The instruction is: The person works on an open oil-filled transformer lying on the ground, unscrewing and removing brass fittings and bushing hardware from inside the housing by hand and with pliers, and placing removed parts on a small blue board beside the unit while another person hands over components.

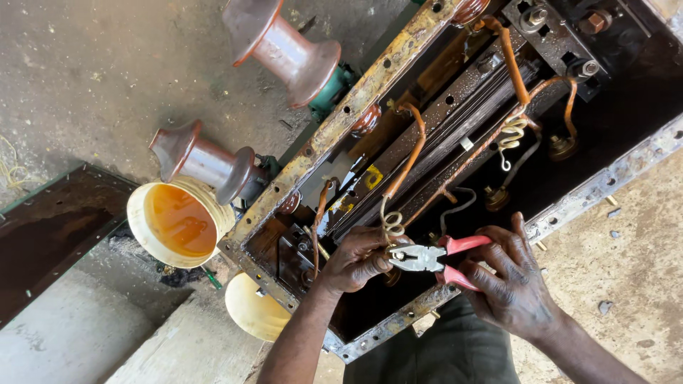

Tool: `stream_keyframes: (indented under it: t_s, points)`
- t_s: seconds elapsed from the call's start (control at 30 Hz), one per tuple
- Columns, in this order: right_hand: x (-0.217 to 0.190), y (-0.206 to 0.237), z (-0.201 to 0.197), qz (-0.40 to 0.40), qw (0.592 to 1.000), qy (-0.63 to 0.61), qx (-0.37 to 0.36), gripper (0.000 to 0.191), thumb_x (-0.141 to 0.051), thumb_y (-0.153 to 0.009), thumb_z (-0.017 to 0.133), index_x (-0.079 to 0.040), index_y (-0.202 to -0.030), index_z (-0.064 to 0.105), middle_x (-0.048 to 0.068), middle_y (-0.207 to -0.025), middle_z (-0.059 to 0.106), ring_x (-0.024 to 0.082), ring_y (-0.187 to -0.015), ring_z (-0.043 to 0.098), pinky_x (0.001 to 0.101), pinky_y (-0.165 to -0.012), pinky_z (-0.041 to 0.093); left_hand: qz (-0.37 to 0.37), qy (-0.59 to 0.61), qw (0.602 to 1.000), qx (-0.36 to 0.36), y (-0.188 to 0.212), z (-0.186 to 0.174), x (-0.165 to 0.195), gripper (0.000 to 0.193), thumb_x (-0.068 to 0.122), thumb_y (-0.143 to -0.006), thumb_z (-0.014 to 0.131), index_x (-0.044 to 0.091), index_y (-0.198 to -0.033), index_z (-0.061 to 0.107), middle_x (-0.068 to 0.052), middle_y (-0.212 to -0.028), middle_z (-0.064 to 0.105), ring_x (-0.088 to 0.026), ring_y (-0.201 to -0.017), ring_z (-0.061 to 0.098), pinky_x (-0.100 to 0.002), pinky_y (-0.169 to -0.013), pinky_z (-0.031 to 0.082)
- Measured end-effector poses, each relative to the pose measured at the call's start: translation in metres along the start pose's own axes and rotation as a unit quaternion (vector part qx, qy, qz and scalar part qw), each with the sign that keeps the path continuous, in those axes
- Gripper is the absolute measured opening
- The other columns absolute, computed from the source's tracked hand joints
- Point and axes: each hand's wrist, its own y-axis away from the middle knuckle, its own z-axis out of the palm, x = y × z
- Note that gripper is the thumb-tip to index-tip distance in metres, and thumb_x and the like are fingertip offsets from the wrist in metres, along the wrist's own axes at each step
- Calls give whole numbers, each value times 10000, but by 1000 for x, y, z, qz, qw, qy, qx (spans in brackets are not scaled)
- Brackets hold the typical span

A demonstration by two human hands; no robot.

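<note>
Gripping red-handled pliers (pixel 427 257) in my right hand (pixel 514 284), I have my fingers wrapped around both handles, so that grip is closed on the tool. The metal nose of the pliers points left, toward a pale coiled wire (pixel 391 225) at the near end of a copper-coloured lead (pixel 409 153). My left hand (pixel 356 259) is curled at the foot of that coil, fingertips pinched close together just beside the plier nose; whether they actually clamp the wire I cannot tell, as the knuckles hide it.

Both hands work inside an open rusty metal tank (pixel 370 85) with a yellowed, bolt-holed rim, which runs from near left to far right. Inside it lie dark oily plates and more copper leads, one of them with another pale coil (pixel 511 131) farther right.

On the tank's left outer wall, two brown ribbed insulators (pixel 281 46) (pixel 203 160) stick out over the concrete floor (pixel 92 71). Below the nearer one stands a cream bucket (pixel 178 222) holding amber oil. A cream lid (pixel 255 307) lies just near of the tank's corner.
</note>
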Motion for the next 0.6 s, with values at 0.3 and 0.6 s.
stream_keyframes:
  t_s: [0.3, 0.6]
  points:
    - [8, 3, -3, 10, 999, 21, -41, 368, -71, -543, 778, -104, -902, 707, 100, -972, 665, 358, -1088, 616, 531, -974, 536, 31, -119, 992, 27, -7, 7, 13, 472, 450, -1097, 597, 71, -1376, 628, -94, -1109, 663, -168, -915, 638, -323, -804, 564]
    - [26, -36, -10, -153, 987, -15, -45, 541, 46, -579, 730, -151, -1083, 740, 19, -979, 733, 237, -993, 667, 471, -914, 555, -68, 14, 997, 27, -7, 20, 26, 603, 598, -1102, 387, 63, -1127, 663, -13, -767, 538, -66, -539, 382, -242, -470, 339]
